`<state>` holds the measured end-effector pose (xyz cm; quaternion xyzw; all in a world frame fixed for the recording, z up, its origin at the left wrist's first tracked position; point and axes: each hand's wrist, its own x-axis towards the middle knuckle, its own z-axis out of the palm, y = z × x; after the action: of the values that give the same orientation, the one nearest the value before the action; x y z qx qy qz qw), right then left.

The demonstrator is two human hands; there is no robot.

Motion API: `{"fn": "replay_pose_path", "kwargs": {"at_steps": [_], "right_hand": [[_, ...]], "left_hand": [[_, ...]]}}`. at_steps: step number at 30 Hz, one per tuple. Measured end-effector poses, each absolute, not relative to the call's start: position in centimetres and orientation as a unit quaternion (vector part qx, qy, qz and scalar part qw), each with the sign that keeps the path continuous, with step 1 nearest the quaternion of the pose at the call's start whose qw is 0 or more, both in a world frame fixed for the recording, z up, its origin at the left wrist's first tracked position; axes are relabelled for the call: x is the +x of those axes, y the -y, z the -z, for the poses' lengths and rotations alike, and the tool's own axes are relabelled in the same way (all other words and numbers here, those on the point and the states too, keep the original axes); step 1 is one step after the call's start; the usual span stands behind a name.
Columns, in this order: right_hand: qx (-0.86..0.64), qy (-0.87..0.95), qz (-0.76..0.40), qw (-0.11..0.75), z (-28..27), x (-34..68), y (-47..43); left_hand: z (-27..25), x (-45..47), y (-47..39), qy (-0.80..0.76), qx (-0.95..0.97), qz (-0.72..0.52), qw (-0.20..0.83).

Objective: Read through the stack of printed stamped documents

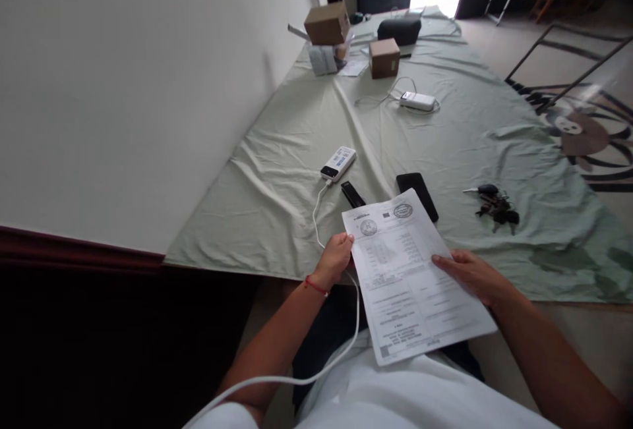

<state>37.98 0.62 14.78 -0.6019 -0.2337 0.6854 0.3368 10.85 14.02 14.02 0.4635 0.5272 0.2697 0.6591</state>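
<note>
A printed paper document [405, 284] with round stamps is held up over the near edge of the cloth-covered table, its text upside down in this view. My left hand [337, 254] pinches its left edge, and a red string bracelet circles that wrist. On the opposite side, my right hand [469, 274] grips the sheet with the thumb on top and the fingers underneath, mostly hidden. Just beyond the paper lie a dark phone-like slab [418, 196], partly covered by the sheet, and a small black object [353, 194]. Whether several sheets are stacked, I cannot tell.
A white power bank [338, 164] has a white cable [316, 218] running toward me past my left arm. Keys [496, 208] lie on the right. Farther back are another white power bank [418, 101], cardboard boxes [384, 60] and a black case [399, 31]. A wall [123, 86] borders the left.
</note>
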Motion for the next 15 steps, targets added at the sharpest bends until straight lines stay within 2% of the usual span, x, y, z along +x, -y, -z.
{"fn": "replay_pose_path", "kwargs": {"at_steps": [8,15], "right_hand": [[-0.625,0.235,-0.675,0.314,-14.6,38.2,0.0],[-0.624,0.237,-0.662,0.339,-13.9,38.3,-0.9]], "left_hand": [[-14.8,11.4,-14.4,-0.585,0.457,-0.164,0.650],[-14.9,12.1,-15.9,-0.591,0.413,-0.193,0.665]]}}
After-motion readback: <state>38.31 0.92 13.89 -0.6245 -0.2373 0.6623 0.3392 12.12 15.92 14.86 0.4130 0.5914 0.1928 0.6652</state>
